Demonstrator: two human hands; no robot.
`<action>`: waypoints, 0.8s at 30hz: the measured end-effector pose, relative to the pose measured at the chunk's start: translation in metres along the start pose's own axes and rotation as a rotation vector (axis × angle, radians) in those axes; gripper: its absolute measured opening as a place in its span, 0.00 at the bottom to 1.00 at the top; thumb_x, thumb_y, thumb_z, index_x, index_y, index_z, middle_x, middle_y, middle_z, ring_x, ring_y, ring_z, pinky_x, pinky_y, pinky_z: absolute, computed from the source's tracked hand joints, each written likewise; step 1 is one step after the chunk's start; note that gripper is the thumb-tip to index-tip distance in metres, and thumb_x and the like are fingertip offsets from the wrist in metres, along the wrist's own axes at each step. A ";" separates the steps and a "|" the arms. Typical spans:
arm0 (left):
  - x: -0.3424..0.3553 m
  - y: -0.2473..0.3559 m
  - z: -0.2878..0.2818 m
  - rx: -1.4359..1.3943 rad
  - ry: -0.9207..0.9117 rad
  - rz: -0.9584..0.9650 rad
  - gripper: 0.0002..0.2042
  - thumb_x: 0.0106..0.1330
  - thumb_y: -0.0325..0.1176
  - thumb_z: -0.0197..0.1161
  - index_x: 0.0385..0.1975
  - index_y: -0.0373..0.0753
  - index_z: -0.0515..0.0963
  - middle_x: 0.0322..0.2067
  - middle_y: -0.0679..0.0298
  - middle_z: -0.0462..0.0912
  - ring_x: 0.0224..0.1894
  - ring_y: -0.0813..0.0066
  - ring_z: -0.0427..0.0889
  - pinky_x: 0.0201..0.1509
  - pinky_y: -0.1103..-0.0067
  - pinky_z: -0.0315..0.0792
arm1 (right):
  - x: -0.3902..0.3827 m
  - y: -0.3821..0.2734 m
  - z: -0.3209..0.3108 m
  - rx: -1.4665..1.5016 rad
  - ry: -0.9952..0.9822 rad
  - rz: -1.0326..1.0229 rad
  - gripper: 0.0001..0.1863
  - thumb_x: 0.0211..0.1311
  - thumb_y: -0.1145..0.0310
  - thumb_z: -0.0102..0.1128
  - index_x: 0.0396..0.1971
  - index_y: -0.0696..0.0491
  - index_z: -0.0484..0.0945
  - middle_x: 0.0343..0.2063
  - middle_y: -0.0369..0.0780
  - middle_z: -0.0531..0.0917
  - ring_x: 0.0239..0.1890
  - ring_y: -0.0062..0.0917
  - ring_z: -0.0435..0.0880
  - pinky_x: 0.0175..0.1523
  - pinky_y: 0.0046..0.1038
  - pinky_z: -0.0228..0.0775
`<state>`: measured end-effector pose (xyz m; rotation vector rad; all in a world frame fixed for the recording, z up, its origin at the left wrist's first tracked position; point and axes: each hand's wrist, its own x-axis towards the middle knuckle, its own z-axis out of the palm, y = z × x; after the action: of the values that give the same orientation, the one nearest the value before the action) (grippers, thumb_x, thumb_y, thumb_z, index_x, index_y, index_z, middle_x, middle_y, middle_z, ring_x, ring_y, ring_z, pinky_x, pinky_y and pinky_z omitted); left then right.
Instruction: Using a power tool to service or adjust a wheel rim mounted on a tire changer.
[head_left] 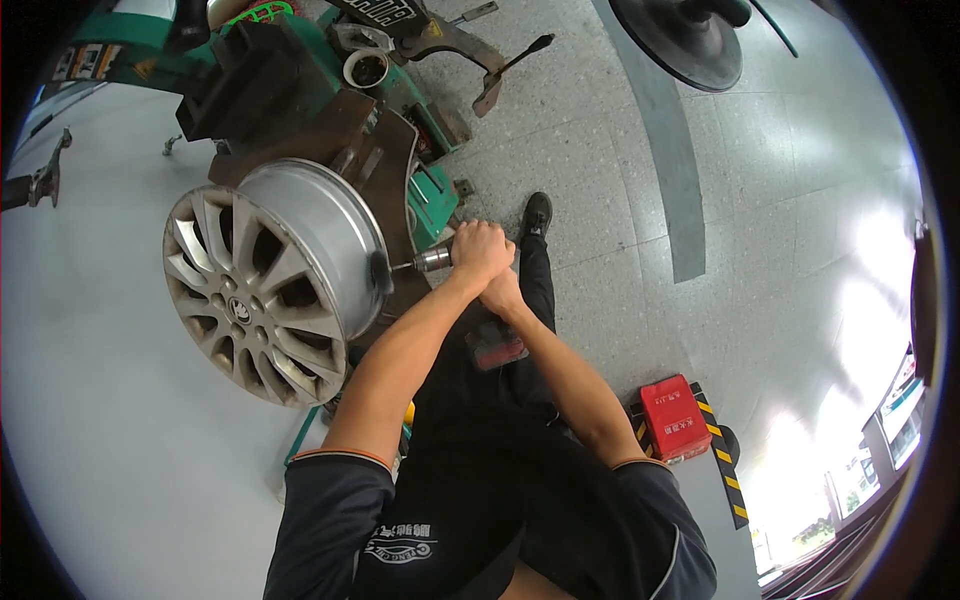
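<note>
At nine o'clock, a tyreless alloy wheel [240,310] stands against the machine [260,85], which reaches toward eleven, a white cup [347,72] on it. Right of the wheel, a drill [433,260] points its chuck to nine; the dark, blurred head on its shaft appears to meet the rim's inner edge. The left hand [482,250] is wrapped over the drill, the right hand [503,292] curled just below, at five; finger detail is hidden. At four sits a red box [676,418].

The head could skid off the curved metal if pressure turns uneven; the wheel might shift, since no clamp shows. Count: one wheel, machine, cup, drill and red box; two hands.
</note>
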<state>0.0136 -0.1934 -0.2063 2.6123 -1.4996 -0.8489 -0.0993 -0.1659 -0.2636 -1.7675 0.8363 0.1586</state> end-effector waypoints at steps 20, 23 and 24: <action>-0.023 0.004 0.003 -0.052 0.003 -0.088 0.15 0.49 0.39 0.58 0.22 0.31 0.81 0.28 0.48 0.82 0.34 0.54 0.81 0.43 0.65 0.74 | -0.024 -0.004 -0.006 -0.077 -0.097 -0.013 0.19 0.58 0.59 0.54 0.45 0.54 0.74 0.39 0.52 0.81 0.42 0.48 0.80 0.46 0.42 0.71; -0.017 0.005 0.003 -0.072 -0.019 -0.018 0.14 0.48 0.39 0.58 0.23 0.31 0.81 0.28 0.48 0.82 0.35 0.54 0.82 0.44 0.66 0.74 | -0.022 -0.008 -0.008 -0.067 -0.087 -0.004 0.19 0.58 0.59 0.53 0.46 0.54 0.74 0.40 0.52 0.81 0.42 0.48 0.80 0.45 0.42 0.72; -0.014 0.005 0.001 -0.056 -0.010 -0.029 0.14 0.48 0.39 0.58 0.23 0.32 0.81 0.28 0.49 0.83 0.35 0.54 0.82 0.45 0.66 0.74 | -0.020 -0.010 -0.010 -0.051 -0.080 0.013 0.19 0.58 0.59 0.53 0.46 0.54 0.74 0.41 0.52 0.81 0.42 0.47 0.80 0.45 0.41 0.72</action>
<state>0.0040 -0.1842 -0.1995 2.5999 -1.4224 -0.8945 -0.1110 -0.1649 -0.2426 -1.7921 0.7919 0.2596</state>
